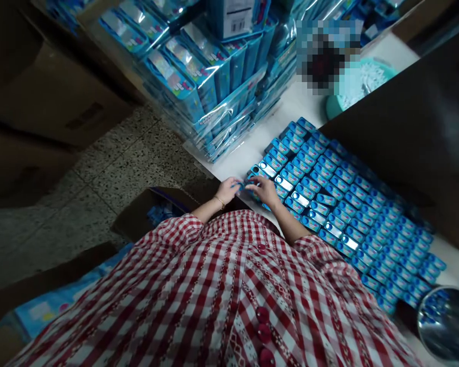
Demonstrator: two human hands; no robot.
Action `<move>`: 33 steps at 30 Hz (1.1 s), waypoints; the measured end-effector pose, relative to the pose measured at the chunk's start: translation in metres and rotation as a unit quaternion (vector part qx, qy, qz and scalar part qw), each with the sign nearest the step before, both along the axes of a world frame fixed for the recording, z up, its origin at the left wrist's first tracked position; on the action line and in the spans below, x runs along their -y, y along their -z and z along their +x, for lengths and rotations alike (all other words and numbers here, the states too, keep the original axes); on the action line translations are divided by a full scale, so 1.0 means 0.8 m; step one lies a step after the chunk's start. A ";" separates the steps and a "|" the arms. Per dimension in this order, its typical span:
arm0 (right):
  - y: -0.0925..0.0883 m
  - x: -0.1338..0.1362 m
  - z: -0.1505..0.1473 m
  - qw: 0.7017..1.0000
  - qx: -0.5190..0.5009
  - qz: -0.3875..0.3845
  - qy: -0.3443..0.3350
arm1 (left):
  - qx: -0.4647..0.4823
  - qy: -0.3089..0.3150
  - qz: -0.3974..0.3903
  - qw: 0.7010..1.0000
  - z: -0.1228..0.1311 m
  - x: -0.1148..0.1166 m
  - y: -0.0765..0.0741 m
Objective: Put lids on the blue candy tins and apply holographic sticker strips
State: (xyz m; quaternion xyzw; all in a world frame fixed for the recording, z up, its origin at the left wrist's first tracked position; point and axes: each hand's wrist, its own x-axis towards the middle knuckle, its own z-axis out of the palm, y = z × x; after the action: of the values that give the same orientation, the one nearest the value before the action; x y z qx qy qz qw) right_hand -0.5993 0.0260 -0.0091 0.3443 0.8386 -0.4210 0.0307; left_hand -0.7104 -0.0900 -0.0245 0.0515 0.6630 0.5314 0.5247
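Pinching a blue piece (237,186) in our left hand (227,190), we cannot tell if our right hand (264,190) grips; blue cases (343,176) spread toward four o'clock.

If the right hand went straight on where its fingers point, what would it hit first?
Probably the small blue piece at the left hand; the depth between them is unclear.

This is looking like a packing workshop: identical blue cases (343,183) are lying right of the hands (264,191), wrapped packs (204,94) are rising beyond, cartons (80,97) are standing left.
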 end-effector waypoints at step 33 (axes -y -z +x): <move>-0.002 0.001 -0.018 0.999 -0.033 -0.010 -0.006 | 0.288 -0.121 0.054 0.948 0.000 -0.046 -0.030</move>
State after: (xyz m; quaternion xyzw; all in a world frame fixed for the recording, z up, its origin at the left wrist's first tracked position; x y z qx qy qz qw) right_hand -0.6140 0.0250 -0.0078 0.3251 0.8369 -0.4402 0.0087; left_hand -0.7104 -0.0531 -0.0003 -0.1564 0.4553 0.6179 0.6217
